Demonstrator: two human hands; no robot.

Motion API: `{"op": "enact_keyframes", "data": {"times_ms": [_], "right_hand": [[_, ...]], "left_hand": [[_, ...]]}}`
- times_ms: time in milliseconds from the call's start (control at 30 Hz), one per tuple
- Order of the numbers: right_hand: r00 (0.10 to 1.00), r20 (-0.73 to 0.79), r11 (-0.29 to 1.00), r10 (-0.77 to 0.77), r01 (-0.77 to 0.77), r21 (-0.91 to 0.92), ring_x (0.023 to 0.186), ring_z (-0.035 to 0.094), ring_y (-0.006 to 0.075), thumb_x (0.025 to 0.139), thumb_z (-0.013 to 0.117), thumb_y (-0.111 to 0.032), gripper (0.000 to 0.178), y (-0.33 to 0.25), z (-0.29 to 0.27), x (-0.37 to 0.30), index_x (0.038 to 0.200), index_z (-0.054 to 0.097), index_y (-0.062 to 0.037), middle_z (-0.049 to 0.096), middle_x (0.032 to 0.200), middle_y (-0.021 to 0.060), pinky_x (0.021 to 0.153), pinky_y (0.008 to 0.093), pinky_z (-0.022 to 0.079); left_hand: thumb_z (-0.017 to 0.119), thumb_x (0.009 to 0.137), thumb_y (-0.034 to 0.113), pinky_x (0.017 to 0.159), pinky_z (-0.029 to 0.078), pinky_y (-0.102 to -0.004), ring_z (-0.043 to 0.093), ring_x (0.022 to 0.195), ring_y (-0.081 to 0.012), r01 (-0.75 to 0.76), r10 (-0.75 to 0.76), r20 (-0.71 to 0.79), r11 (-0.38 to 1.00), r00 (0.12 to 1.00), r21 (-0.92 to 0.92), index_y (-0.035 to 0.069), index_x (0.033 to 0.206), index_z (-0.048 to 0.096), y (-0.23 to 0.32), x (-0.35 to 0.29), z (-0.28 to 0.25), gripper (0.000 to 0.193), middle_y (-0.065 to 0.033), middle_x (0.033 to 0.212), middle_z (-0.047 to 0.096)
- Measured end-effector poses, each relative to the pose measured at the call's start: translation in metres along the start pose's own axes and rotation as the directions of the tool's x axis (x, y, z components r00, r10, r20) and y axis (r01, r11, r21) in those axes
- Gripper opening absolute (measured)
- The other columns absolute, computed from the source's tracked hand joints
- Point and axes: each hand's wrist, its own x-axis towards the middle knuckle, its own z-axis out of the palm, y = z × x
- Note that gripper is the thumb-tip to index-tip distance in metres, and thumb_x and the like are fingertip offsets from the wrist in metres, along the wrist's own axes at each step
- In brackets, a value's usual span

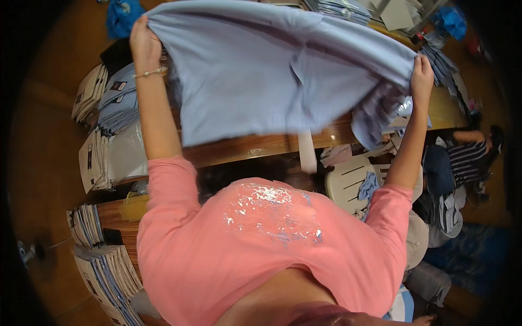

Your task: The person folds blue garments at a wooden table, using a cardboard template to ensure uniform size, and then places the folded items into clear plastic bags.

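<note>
A light blue shirt (244, 76) is stretched wide between my two raised hands, above a wooden table (228, 152). At its upper left corner my left hand (145, 41) grips the cloth, with a beaded bracelet on the wrist. My right hand (422, 76) is closed on the right end of the same shirt. A bunched, darker part of the cloth hangs near the right hand, and a pale strip (307, 152) hangs below the middle over the table's near edge. The lower edge of the shirt is slightly blurred.
Stacks of folded shirts (117, 103) lie left of my left arm, with more stacks (103, 277) at lower left. A cream plastic chair (348, 182) with a blue cloth stands under my right arm. At right, another person in a striped top (468, 163) is near piled clothes.
</note>
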Motion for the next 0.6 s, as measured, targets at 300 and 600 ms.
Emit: {"op": "enact_keyframes", "data": {"times_ms": [300,600], "right_hand": [[0.808,0.543,0.973,0.23,-0.181,-0.144,0.08,0.06,0.0365,0.088,0.05,-0.022,0.024,-0.007,0.1,-0.07,0.095,0.058,-0.0009,0.058,0.085,0.0254,0.071,0.0389,0.044],[0.597,0.8,0.997,0.067,-0.076,-0.027,0.079,0.062,0.031,0.076,0.063,-0.016,0.021,-0.028,0.206,-0.151,0.092,0.061,-0.0035,0.064,0.085,0.0175,0.07,0.037,0.047]], "left_hand": [[0.051,0.09,0.014,0.088,0.039,-0.0306,0.049,0.093,-0.0111,0.359,-0.286,-0.271,0.892,0.919,0.274,0.006,0.096,0.051,0.042,-0.148,-0.135,0.01,-0.0002,0.094,0.05],[0.054,0.087,0.014,0.084,0.041,-0.0283,0.053,0.099,-0.0195,0.306,-0.588,-0.036,0.367,0.808,0.879,0.003,0.114,0.05,-0.038,-0.219,-0.117,0.029,-0.0114,0.109,0.056]]}}
